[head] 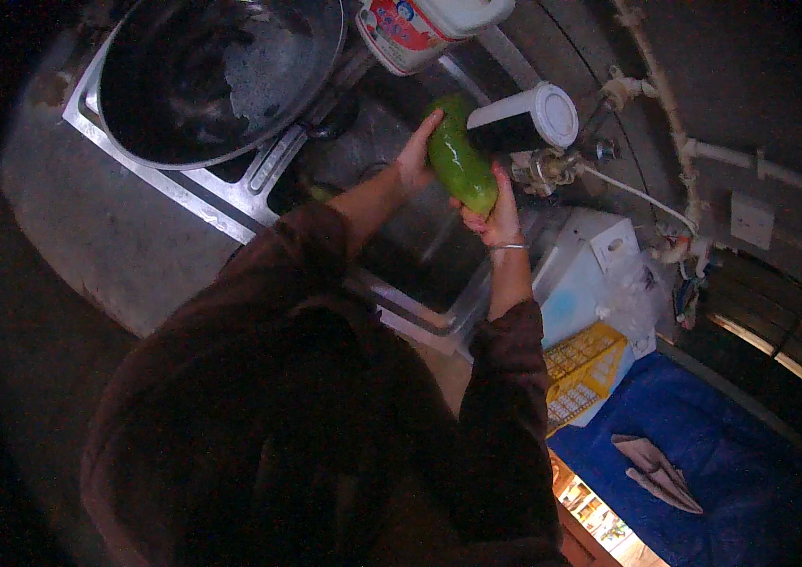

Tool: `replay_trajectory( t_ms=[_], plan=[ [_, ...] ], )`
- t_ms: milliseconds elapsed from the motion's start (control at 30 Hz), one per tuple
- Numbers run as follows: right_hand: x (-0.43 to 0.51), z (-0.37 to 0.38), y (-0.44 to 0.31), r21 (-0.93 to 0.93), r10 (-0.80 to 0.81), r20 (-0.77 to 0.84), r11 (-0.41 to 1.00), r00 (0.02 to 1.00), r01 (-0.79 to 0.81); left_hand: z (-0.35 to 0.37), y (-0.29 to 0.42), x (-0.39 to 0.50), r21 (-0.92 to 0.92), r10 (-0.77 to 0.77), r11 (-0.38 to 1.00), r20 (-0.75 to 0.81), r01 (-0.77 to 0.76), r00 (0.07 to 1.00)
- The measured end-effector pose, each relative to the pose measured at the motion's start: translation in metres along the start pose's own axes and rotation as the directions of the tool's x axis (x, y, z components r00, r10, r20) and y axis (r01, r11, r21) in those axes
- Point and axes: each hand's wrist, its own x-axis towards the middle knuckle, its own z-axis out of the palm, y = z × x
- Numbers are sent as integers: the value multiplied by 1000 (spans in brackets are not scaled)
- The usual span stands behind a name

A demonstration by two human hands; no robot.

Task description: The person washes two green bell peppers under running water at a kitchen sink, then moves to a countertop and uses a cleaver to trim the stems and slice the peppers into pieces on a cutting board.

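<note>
A long green gourd-like vegetable (459, 159), wet and shiny, is held over a dark metal sink (401, 244). My left hand (418, 150) grips its upper end from the left side. Around its lower end my right hand (499, 212) is closed, with a thin bangle on that wrist. Close to the vegetable's right side is a cylindrical water filter with a white cap (555, 115), standing by a metal faucet (541, 171). I cannot tell whether water is running.
A large dark wok (231, 135) sits on a metal-framed stand at upper left. Beyond the sink stands a white jug (411, 35) with a printed label. At right are a yellow plastic basket (585, 368), a clear plastic bag (633, 298), and a folded cloth (658, 473) on a blue cover (720, 418).
</note>
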Motion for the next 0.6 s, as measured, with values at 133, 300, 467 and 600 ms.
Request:
replay_trajectory(
  t_ms=[133, 300, 467, 600],
  plan=[
    [24, -11, -5, -217, -23, -222, 976, 975, -27, 0, 0, -2, -87, -19, 996, 21, 21, 1000],
    [51, -20, 12, -954, -853, 101, -229, 512, -194, -5, 0, 13, -146, 46, 987, -189, -74, 981],
    [46, -19, 12, -855, -862, 133, -350, 490, -383, -23, -6, 30, -226, 56, 965, -306, -129, 950],
    [33, -7, 5, -909, -826, 134, -322, 548, -264, -41, -10, 43, -271, -63, 961, -410, -56, 910]
  ],
)
